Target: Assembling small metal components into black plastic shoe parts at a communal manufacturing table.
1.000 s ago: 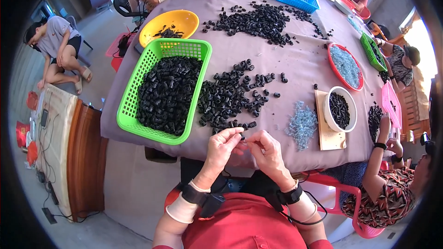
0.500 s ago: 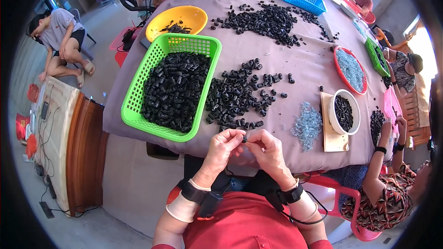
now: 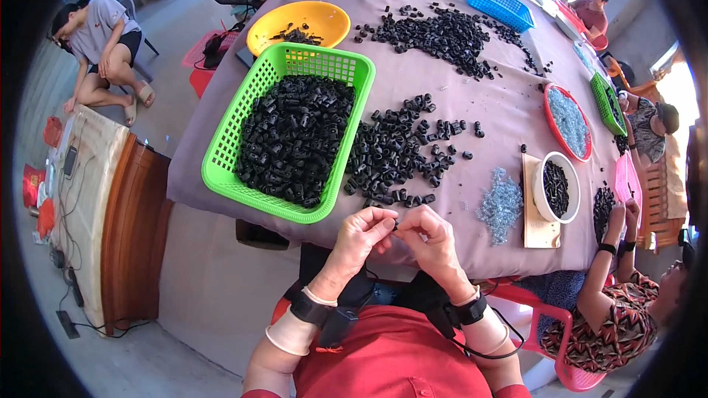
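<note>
Over the near table edge, my left hand [image 3: 358, 241] pinches a small black plastic part [image 3: 396, 226] between thumb and fingertips. My right hand [image 3: 431, 242] meets it from the other side, its thumb and fingers closed at the same part. Most of the part is hidden by the fingertips. Just beyond my hands lies a loose pile of black barrel-shaped plastic pieces [image 3: 402, 151]. To the left, a green basket [image 3: 215, 158] is heaped with similar black pieces. Right of my hands is a pile of small bluish, spring-like pieces [image 3: 499, 210].
A white bowl [image 3: 537, 199] of thin black pieces stands on a wooden board [image 3: 542, 236] at right. Farther off are a yellow bowl [image 3: 333, 23], a blue basket [image 3: 509, 9] and a red-rimmed tray [image 3: 549, 114]. A co-worker [image 3: 608, 317] sits close on my right.
The tabletop and its contents have shifted slightly to the right in view. Both hands stay together with fingertips at the small black part, their grip only slightly altered.
</note>
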The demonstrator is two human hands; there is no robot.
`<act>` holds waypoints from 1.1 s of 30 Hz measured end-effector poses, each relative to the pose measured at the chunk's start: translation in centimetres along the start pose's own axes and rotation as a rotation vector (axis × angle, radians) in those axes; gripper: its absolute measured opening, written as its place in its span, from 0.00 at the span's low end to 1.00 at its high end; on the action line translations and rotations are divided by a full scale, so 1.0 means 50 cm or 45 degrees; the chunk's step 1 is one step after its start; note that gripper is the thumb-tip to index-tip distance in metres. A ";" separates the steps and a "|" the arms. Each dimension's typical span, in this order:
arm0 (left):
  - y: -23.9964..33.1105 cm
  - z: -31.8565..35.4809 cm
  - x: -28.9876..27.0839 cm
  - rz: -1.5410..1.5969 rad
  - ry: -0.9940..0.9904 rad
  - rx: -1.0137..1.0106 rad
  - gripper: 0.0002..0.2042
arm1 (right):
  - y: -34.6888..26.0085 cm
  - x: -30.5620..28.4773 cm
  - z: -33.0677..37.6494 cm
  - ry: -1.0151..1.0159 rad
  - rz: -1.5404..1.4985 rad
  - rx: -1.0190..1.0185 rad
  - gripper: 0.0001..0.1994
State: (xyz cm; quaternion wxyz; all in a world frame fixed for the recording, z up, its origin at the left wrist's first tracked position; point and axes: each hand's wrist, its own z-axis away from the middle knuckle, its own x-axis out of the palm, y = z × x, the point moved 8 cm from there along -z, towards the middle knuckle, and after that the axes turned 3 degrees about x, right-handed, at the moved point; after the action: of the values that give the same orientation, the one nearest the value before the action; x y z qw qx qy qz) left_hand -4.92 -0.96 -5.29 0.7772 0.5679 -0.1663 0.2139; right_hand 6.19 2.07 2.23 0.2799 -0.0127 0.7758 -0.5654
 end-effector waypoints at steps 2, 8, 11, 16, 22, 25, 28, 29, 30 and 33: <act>0.012 0.002 0.005 -0.150 -0.086 0.076 0.07 | 0.045 0.012 0.008 -0.006 -0.335 0.280 0.07; 0.014 0.017 -0.018 -0.027 -0.043 0.027 0.07 | 0.072 0.049 0.008 -0.202 -0.393 0.652 0.09; 0.020 0.027 -0.047 0.131 0.073 0.095 0.07 | 0.028 0.047 -0.033 -0.195 -0.164 0.432 0.06; 0.021 0.031 -0.098 0.262 0.214 0.140 0.07 | -0.018 0.064 -0.087 -0.008 0.378 -0.109 0.06; 0.013 0.028 -0.094 0.378 0.258 0.137 0.07 | -0.029 0.097 -0.112 -0.077 0.751 -0.279 0.07; 0.013 0.027 -0.094 0.365 0.241 0.124 0.07 | -0.018 0.101 -0.117 -0.107 0.779 -0.228 0.07; 0.012 0.026 -0.093 0.365 0.224 0.110 0.07 | -0.018 0.104 -0.127 -0.136 0.807 -0.205 0.05; 0.012 0.026 -0.092 0.371 0.217 0.108 0.07 | -0.021 0.104 -0.131 -0.136 0.807 -0.204 0.05; 0.012 0.026 -0.093 0.371 0.218 0.106 0.07 | -0.024 0.108 -0.135 -0.165 0.840 -0.201 0.04; 0.013 0.026 -0.092 0.364 0.207 0.129 0.08 | -0.019 0.122 -0.145 -0.229 0.902 -0.180 0.04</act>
State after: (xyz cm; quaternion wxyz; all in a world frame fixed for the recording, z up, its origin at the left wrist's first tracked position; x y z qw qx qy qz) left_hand -9.21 -2.67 -6.70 0.7201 0.5578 -0.1708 0.3756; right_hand -2.47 5.99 1.99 0.5237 0.1875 0.7416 -0.3750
